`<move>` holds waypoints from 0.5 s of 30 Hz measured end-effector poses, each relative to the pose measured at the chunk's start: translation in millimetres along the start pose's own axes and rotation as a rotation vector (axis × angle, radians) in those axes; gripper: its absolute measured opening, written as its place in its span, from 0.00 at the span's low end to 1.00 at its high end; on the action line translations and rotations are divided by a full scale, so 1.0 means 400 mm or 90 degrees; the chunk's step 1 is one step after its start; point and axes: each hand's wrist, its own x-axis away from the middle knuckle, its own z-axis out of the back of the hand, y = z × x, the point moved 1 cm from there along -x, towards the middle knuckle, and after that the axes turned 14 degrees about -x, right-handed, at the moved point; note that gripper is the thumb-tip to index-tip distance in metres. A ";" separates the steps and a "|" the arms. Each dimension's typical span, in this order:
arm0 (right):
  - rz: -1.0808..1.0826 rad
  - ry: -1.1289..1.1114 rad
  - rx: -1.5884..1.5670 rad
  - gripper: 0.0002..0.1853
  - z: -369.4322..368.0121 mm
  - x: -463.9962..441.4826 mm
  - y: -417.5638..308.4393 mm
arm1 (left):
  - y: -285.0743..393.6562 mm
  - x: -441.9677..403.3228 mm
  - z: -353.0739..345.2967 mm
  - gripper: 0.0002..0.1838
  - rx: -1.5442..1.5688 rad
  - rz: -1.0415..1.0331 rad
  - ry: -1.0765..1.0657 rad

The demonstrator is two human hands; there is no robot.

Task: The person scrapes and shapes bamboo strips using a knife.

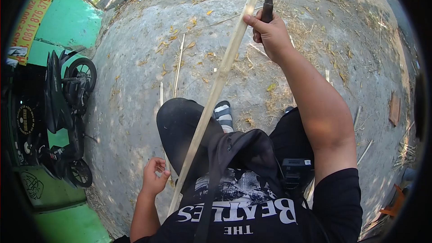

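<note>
A long pale bamboo strip (219, 78) slants across the view, from beside my lap up past the top edge. My right hand (273, 36) is closed around the dark handle of a knife (267, 11), its blade pointing away from me beside the strip's far end. The right thumb presses against the strip. Close to the strip's near end, my left hand (155, 176) hovers with loosely curled fingers apart and nothing visible in them. Whether the strip rests on my leg is hard to make out.
A black motorcycle (60, 94) stands on the left by a green wall (67, 15) with a yellow banner (33, 27). Thin strips (179, 65) and dry leaves lie on the ground. A brick-coloured block (394, 109) is at the right, and a small black device (297, 171) sits near my lap.
</note>
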 end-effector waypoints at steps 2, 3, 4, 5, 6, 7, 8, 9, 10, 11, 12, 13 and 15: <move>0.001 0.004 0.018 0.19 0.010 -0.010 0.004 | -0.033 0.072 -0.016 0.31 -0.002 0.046 -0.136; 0.002 0.003 0.027 0.19 0.009 -0.012 0.007 | -0.036 0.103 -0.033 0.30 -0.010 0.073 -0.194; -0.002 0.011 0.028 0.19 0.004 -0.013 0.013 | -0.036 0.131 -0.051 0.29 -0.018 0.099 -0.251; -0.002 0.020 0.029 0.19 0.001 -0.014 0.017 | -0.038 0.155 -0.072 0.27 0.042 0.146 -0.240; 0.001 0.034 0.031 0.19 0.000 -0.014 0.017 | -0.042 0.171 -0.094 0.25 0.100 0.190 -0.230; 0.002 0.035 0.034 0.19 -0.006 -0.007 0.013 | -0.044 0.172 -0.107 0.23 0.157 0.230 -0.222; 0.001 0.034 0.034 0.19 -0.003 -0.004 0.013 | -0.049 0.169 -0.114 0.21 0.166 0.235 -0.220; -0.002 0.032 0.033 0.19 0.001 -0.003 0.018 | -0.054 0.170 -0.118 0.19 0.176 0.243 -0.216; -0.004 0.029 0.033 0.19 0.003 -0.001 0.019 | -0.053 0.167 -0.118 0.17 0.186 0.250 -0.213; -0.005 0.033 0.039 0.18 0.005 0.002 0.018 | -0.053 0.160 -0.106 0.13 0.036 0.193 -0.215; -0.006 0.037 0.046 0.17 0.008 0.004 0.015 | -0.050 0.156 -0.103 0.13 0.046 0.194 -0.203; -0.008 0.041 0.052 0.17 0.013 0.005 0.013 | -0.044 0.152 -0.099 0.13 0.055 0.196 -0.192; 0.060 0.104 0.204 0.18 0.041 -0.019 0.027 | -0.028 0.144 -0.090 0.13 0.047 0.163 -0.154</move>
